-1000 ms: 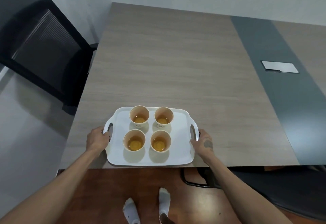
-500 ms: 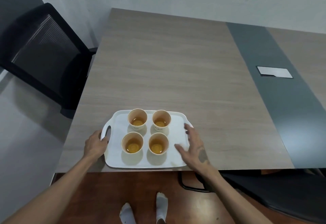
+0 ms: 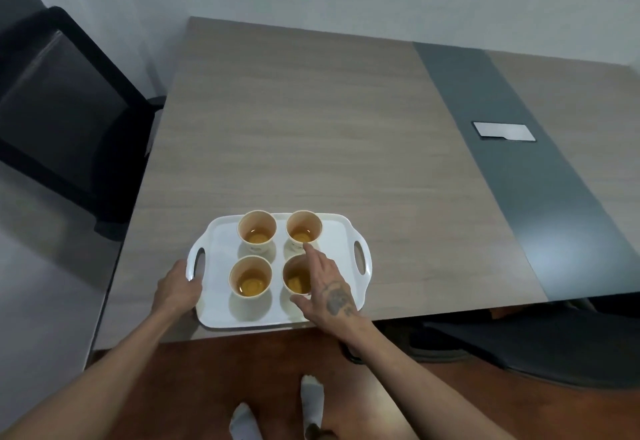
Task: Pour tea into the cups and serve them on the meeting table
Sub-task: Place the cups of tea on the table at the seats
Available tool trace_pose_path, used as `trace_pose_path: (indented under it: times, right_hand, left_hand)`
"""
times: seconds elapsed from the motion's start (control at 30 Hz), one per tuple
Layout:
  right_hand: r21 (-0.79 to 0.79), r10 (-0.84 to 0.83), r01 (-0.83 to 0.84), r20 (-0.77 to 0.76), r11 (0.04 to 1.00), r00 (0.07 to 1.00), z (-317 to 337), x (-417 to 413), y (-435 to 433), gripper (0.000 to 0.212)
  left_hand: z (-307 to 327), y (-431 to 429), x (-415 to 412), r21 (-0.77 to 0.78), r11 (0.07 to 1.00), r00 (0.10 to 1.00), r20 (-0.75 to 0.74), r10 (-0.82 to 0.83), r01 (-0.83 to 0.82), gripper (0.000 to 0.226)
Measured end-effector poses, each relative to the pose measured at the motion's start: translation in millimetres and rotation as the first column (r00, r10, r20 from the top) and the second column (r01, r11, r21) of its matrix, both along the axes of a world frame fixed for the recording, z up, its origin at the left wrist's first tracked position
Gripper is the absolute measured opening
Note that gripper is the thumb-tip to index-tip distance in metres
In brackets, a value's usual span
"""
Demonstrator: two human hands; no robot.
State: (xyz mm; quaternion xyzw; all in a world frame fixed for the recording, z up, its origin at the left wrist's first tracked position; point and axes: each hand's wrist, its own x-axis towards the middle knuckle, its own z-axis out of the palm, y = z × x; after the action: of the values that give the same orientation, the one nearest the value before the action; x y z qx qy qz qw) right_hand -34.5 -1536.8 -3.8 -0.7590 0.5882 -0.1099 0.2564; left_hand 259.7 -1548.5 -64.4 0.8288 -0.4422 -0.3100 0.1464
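Head view: the white tray (image 3: pixel 337 231) rested at the near edge of the meeting table (image 3: pixel 311 120), carrying four paper cups, each already part-filled with tea. Pouring was done, in my judgement; serving had not begun. My left hand (image 3: pixel 178 289) gripped the tray's left handle. My right hand (image 3: pixel 325 289) was spread, unclenched, around the near-right cup (image 3: pixel 294 276), holding nothing yet. A black chair (image 3: pixel 65 110) stood at the table's left; a grey strip with a cable hatch (image 3: pixel 504 131) lay well apart. Nothing obstructed placement.
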Motion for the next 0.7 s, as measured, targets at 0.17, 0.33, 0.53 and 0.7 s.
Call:
trace_pose_path:
  times: [0.17,0.33,0.53,0.7]
  right_hand:
    - [-0.016,-0.014,0.014,-0.004,1.0,1.0,-1.6,-0.2,1.5,0.093]
    - [-0.014,-0.086,0.086,0.019,0.996,0.996,7.0,-4.0,-1.1,0.091]
    - [-0.06,-0.193,0.2,0.108,0.978,0.975,26.0,-52.0,-11.1,0.09]
    - [-0.073,-0.315,0.32,0.078,0.945,0.946,43.5,-106.6,-48.7,0.088]
  left_hand:
    - [-2.7,2.7,3.4,0.026,0.999,1.0,-0.021,0.021,-0.021,0.052]
    - [-4.6,1.4,9.7,0.053,0.999,0.999,-0.051,0.005,-0.002,0.062]
    - [4.1,-1.2,7.1,0.062,0.998,0.998,-0.06,0.025,-0.021,0.048]
    - [6.6,-3.9,4.7,0.074,0.996,0.992,-0.112,0.063,-0.055,0.047]
